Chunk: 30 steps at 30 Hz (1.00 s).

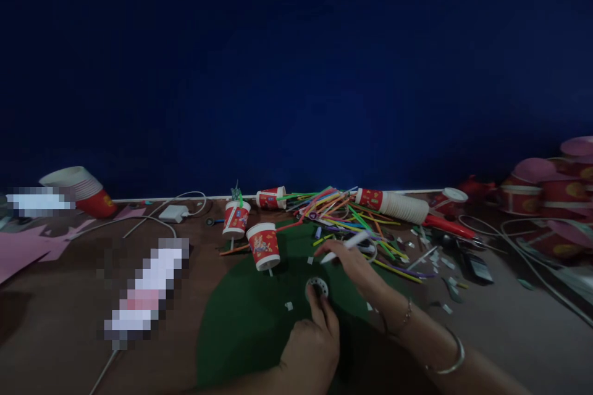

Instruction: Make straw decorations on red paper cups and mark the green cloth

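Note:
My left hand (312,339) is low in the middle, its fingertips pressed on a small round disc (323,283) with a pale, dark-spotted rim. That disc lies on a dark green round mat (250,321); the fingers cover part of it. Held above and right of it, my right hand (354,265) has a white pen (345,246) in its fingers, the tip angled down to the left. Just beyond on the left, a red paper cup (264,244) has an orange-red straw at its side. Another red paper cup (236,220) with green pieces on top stands behind it.
Many coloured straws (333,210) lie behind my hands, beside a stack of paper cups (393,205). Paper scraps (447,259) and a red-handled tool (454,227) are at right. A white charger (174,213) and a blurred-out device (148,290) with cables sit left.

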### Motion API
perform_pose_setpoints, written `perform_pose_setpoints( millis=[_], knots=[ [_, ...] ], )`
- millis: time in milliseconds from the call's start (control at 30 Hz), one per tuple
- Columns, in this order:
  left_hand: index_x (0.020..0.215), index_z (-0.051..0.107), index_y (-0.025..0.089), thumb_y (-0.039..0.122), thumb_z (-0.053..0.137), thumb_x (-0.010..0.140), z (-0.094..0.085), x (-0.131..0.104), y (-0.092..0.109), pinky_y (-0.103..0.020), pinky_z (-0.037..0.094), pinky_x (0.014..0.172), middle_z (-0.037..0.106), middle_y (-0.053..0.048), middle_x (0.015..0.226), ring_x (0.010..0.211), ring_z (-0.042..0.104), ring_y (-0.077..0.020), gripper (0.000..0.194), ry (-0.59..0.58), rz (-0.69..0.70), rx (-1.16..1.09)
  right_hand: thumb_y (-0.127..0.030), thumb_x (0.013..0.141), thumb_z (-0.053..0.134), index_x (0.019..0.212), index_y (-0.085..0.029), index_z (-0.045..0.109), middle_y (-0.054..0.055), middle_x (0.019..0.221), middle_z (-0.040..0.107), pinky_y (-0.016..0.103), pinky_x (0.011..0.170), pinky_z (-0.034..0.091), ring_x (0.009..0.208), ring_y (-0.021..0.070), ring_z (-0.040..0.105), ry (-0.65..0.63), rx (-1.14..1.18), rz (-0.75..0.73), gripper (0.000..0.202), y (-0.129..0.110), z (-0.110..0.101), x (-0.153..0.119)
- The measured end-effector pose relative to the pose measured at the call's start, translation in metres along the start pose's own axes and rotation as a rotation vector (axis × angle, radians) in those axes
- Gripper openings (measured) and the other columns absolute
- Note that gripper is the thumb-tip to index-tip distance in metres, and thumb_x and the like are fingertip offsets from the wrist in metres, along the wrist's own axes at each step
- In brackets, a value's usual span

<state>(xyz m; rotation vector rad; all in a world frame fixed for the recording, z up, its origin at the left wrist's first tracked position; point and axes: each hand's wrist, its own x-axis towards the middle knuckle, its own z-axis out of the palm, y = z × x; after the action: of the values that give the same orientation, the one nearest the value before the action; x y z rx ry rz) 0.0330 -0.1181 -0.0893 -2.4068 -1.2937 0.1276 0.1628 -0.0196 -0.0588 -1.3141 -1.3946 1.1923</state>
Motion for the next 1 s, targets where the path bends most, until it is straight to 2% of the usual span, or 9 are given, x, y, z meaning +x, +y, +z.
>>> perform_pose_setpoints(
  millis=[67,133,233,367,500,600,733,1000],
  knots=[
    [0.121,0.057,0.009,0.014,0.049,0.081,0.001,0.0,0.0,-0.024,0.049,0.038,0.055,-0.033,0.118,0.042,0.06,-0.0142,0.042,0.006,-0.01,0.001,-0.037,0.079,0.052,0.071,-0.019,0.059,-0.003,0.055,0.051,0.023,0.048,0.034,0.051,0.0121,0.046,-0.075,-0.015,0.055,0.02,-0.002,0.006,0.011],
    [0.121,0.057,0.008,0.014,0.048,0.081,0.002,0.0,0.001,-0.024,0.048,0.038,0.055,-0.033,0.118,0.042,0.06,-0.0142,0.041,0.014,-0.013,0.002,-0.035,0.074,0.059,0.063,-0.019,0.052,-0.005,0.045,0.045,0.022,0.043,0.03,0.043,0.01,0.042,-0.108,-0.057,0.079,0.02,0.001,0.016,0.021],
    [0.121,0.057,0.009,0.014,0.048,0.081,0.005,0.0,0.002,-0.024,0.048,0.038,0.056,-0.033,0.118,0.042,0.06,-0.0139,0.041,0.013,-0.012,0.007,-0.038,0.076,0.059,0.056,-0.019,0.046,-0.006,0.041,0.044,0.02,0.041,0.03,0.04,0.009,0.043,-0.196,-0.11,0.037,0.029,0.008,0.03,0.03],
    [0.121,0.056,0.009,0.014,0.048,0.081,0.006,-0.001,0.003,-0.025,0.048,0.039,0.056,-0.033,0.118,0.043,0.06,-0.0141,0.042,0.014,-0.009,0.017,-0.038,0.077,0.059,0.058,-0.019,0.049,-0.006,0.041,0.046,0.019,0.039,0.032,0.039,0.0088,0.045,-0.251,-0.126,0.015,0.028,0.015,0.036,0.03],
    [0.122,0.057,0.009,0.013,0.048,0.079,0.005,-0.002,0.004,-0.026,0.049,0.039,0.054,-0.033,0.121,0.042,0.06,-0.0143,0.043,0.003,-0.027,0.007,-0.042,0.077,0.057,0.06,-0.019,0.048,-0.005,0.044,0.049,0.019,0.038,0.033,0.04,0.0094,0.048,-0.195,-0.019,0.087,0.03,0.022,0.035,0.029],
    [0.125,0.055,0.009,0.011,0.049,0.078,0.002,-0.004,0.004,-0.027,0.05,0.039,0.052,-0.032,0.124,0.042,0.06,-0.0146,0.047,-0.036,-0.03,0.004,-0.042,0.078,0.056,0.06,-0.019,0.048,-0.005,0.045,0.049,0.018,0.037,0.032,0.04,0.0091,0.047,-0.121,0.016,0.077,0.03,0.027,0.036,0.028],
    [0.126,0.053,0.011,0.009,0.049,0.078,-0.003,-0.005,0.002,-0.026,0.05,0.039,0.052,-0.031,0.124,0.043,0.06,-0.0139,0.049,-0.08,-0.03,-0.003,-0.041,0.076,0.058,0.058,-0.019,0.049,-0.004,0.046,0.049,0.02,0.04,0.035,0.041,0.0098,0.048,-0.117,0.003,0.015,0.031,0.03,0.037,0.028],
    [0.128,0.052,0.012,0.003,0.046,0.075,-0.009,-0.005,0.0,-0.024,0.049,0.038,0.052,-0.029,0.126,0.044,0.061,-0.0135,0.054,-0.133,-0.044,0.02,-0.043,0.076,0.059,0.06,-0.019,0.05,-0.004,0.046,0.051,0.021,0.04,0.035,0.04,0.0105,0.049,-0.093,0.022,0.039,0.03,0.036,0.037,0.028]
  ],
)
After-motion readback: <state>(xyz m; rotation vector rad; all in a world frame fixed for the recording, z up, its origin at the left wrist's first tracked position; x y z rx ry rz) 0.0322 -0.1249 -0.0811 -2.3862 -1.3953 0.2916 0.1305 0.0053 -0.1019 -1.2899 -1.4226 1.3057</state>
